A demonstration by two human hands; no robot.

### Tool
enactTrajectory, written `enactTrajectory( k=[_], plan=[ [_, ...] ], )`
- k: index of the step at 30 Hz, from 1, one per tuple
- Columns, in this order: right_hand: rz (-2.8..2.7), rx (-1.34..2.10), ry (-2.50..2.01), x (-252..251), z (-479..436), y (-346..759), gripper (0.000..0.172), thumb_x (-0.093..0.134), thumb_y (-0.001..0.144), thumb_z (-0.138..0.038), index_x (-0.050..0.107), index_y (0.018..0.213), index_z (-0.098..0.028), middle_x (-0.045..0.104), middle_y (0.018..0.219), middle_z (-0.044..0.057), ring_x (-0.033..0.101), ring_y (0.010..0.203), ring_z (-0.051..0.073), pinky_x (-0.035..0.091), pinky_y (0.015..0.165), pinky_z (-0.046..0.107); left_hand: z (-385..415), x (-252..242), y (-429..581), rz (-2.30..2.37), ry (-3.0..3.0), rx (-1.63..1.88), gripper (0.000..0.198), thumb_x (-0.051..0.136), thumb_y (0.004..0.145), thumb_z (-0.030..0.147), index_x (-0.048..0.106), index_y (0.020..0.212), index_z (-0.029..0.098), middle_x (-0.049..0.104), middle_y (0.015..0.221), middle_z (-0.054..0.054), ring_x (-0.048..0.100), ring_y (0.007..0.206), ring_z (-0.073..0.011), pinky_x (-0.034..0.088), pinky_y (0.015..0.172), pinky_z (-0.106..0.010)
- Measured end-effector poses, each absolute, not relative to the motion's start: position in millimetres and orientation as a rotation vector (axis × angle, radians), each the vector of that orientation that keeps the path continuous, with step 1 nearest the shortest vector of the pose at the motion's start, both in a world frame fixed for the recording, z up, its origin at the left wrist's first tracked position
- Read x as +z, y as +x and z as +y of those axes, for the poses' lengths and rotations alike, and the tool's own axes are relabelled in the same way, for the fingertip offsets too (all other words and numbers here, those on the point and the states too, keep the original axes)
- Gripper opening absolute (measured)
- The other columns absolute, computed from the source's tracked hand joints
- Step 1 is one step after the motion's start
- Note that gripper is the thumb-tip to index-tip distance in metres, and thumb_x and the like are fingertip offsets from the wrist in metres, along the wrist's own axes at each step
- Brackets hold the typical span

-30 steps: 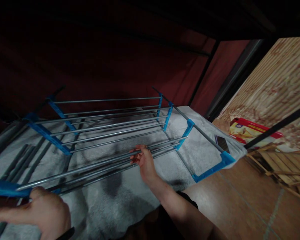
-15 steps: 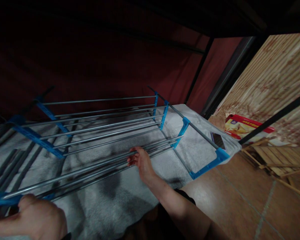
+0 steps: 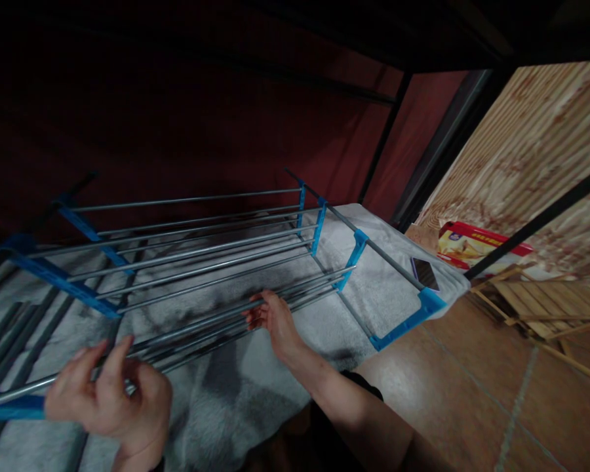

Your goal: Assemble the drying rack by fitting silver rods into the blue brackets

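Observation:
A partly assembled rack of blue plastic brackets and grey metal tubes lies on a light grey blanket [image 3: 226, 393]. My left hand [image 3: 111, 393] is closed around the near metal tube [image 3: 187, 326], close to the blue bracket [image 3: 14, 406] at the lower left. Farther right, my right hand [image 3: 270, 318] curls its fingers on the same tube near its middle. The tube's right end lies at another blue bracket [image 3: 347, 269]; whether it is seated there I cannot tell. Several parallel tubes run just below it, partly hidden by my hands.
Loose dark tubes [image 3: 17, 341] lie on the blanket at left. A phone [image 3: 425, 273] rests near the blanket's right edge. Beyond stand a red and yellow box [image 3: 482, 246] and a folded wooden item [image 3: 545, 305] on the tiled floor. Dark frame bars [image 3: 383, 144] cross above.
My left hand has moved right and up from beside the lower left bracket onto the tube. The right hand stays on the tube. The view has shifted slightly.

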State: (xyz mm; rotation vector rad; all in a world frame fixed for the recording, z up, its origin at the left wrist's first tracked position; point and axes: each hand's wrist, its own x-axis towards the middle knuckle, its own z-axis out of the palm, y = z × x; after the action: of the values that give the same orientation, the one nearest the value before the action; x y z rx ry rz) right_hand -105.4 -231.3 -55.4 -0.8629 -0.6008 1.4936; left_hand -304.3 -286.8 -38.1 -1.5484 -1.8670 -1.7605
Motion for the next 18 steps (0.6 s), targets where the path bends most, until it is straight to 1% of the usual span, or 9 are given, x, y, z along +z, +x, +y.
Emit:
enactTrajectory(
  k=[1, 3, 5, 6, 8, 10, 14, 18],
  plan=[
    [-0.600, 1.495, -0.861, -54, -231, -105, 0.036, 0.055, 0.079, -0.053, 0.065, 0.082, -0.018, 0.067, 0.067, 0.003, 0.057, 0.056, 0.014, 0.048, 0.053, 0.025, -276, -50, -299, -1.733, -1.613, -1.658, 0.069, 0.055, 0.063, 0.013, 0.057, 0.116, 0.056, 0.053, 0.138, 0.016, 0.047, 0.131, -0.0270, 0.029, 0.111, -0.058],
    [-0.603, 1.496, -0.857, -53, -232, -105, 0.036, 0.054, 0.079, -0.052, 0.065, 0.082, -0.018, 0.066, 0.065, 0.003, 0.057, 0.056, 0.014, 0.047, 0.052, 0.025, -260, -69, -291, -1.550, -1.701, -1.512, 0.061, 0.057, 0.064, 0.012, 0.063, 0.116, 0.045, 0.063, 0.127, 0.004, 0.056, 0.121, -0.0289, 0.034, 0.107, -0.057],
    [-0.611, 1.496, -0.852, -52, -232, -105, 0.035, 0.054, 0.080, -0.051, 0.065, 0.082, -0.018, 0.066, 0.064, 0.002, 0.057, 0.055, 0.014, 0.048, 0.052, 0.025, -254, -78, -286, -1.506, -1.834, -1.435, 0.055, 0.060, 0.067, 0.013, 0.066, 0.116, 0.036, 0.067, 0.120, -0.003, 0.058, 0.118, -0.0305, 0.032, 0.108, -0.057],
    [-0.614, 1.496, -0.851, -51, -232, -105, 0.036, 0.053, 0.080, -0.051, 0.065, 0.082, -0.018, 0.065, 0.063, 0.002, 0.057, 0.055, 0.014, 0.048, 0.052, 0.025, -254, -79, -285, -1.509, -1.890, -1.421, 0.053, 0.060, 0.069, 0.013, 0.066, 0.117, 0.034, 0.068, 0.119, -0.005, 0.058, 0.119, -0.0306, 0.030, 0.109, -0.057],
    [-0.614, 1.502, -0.853, -51, -232, -104, 0.036, 0.053, 0.080, -0.052, 0.065, 0.082, -0.018, 0.065, 0.063, 0.002, 0.057, 0.056, 0.014, 0.048, 0.053, 0.025, -257, -77, -284, -1.520, -1.991, -1.409, 0.051, 0.061, 0.074, 0.014, 0.064, 0.121, 0.034, 0.067, 0.120, -0.006, 0.057, 0.120, -0.0298, 0.026, 0.111, -0.056],
    [-0.615, 1.511, -0.858, -52, -232, -104, 0.036, 0.053, 0.079, -0.051, 0.066, 0.083, -0.018, 0.065, 0.064, 0.002, 0.057, 0.056, 0.014, 0.048, 0.053, 0.025, -258, -75, -286, -1.512, -2.049, -1.366, 0.050, 0.060, 0.078, 0.015, 0.061, 0.125, 0.032, 0.066, 0.122, -0.007, 0.057, 0.120, -0.0288, 0.026, 0.111, -0.055],
    [-0.629, 1.530, -0.851, -52, -231, -103, 0.034, 0.051, 0.080, -0.048, 0.066, 0.083, -0.018, 0.066, 0.066, 0.003, 0.058, 0.056, 0.014, 0.048, 0.053, 0.026, -254, -75, -292, -1.482, -2.067, -1.192, 0.048, 0.055, 0.085, 0.014, 0.057, 0.131, 0.027, 0.066, 0.121, -0.010, 0.058, 0.117, -0.0285, 0.028, 0.108, -0.053],
    [-0.604, 1.527, -0.845, -51, -231, -98, 0.031, 0.052, 0.080, -0.046, 0.065, 0.083, -0.019, 0.064, 0.064, 0.002, 0.058, 0.056, 0.014, 0.048, 0.053, 0.026, -249, -79, -299, -1.455, -2.033, -1.150, 0.045, 0.052, 0.088, 0.014, 0.057, 0.131, 0.027, 0.068, 0.115, -0.010, 0.060, 0.112, -0.0270, 0.032, 0.105, -0.051]
  ],
)
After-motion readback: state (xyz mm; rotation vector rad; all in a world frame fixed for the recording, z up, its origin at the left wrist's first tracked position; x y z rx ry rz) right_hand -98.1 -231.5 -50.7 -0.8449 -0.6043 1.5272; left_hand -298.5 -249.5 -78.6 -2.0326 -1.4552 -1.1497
